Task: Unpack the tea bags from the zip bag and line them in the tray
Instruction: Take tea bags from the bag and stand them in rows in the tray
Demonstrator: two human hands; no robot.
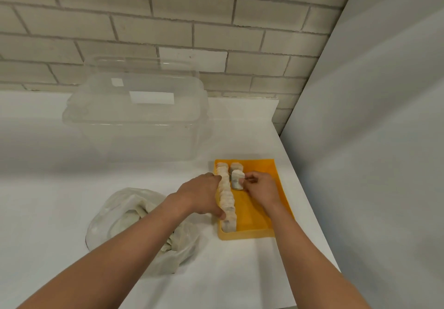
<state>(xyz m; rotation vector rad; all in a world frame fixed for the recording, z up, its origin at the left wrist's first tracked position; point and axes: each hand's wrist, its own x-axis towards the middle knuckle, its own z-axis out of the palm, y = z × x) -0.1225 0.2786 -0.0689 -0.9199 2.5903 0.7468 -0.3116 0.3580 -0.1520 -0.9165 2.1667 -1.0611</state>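
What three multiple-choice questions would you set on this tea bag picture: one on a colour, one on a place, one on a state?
1. What colour is the shallow rectangular plastic tray?
A. Blue
B. Yellow
C. Green

2. Where does the crumpled clear plastic zip bag lie?
A. Left of the tray
B. Inside the tray
C. On top of a clear box

3. What is the right hand doing?
A. Resting open, holding nothing
B. Lifting a lid
C. Pinching a pale tea bag

Key:
1 B: bare yellow floor shows right of the tea bags.
2 A: the zip bag rests on the white counter, beside the tray's left edge.
3 C: its fingertips close on a tea bag at the near end of the short second row.
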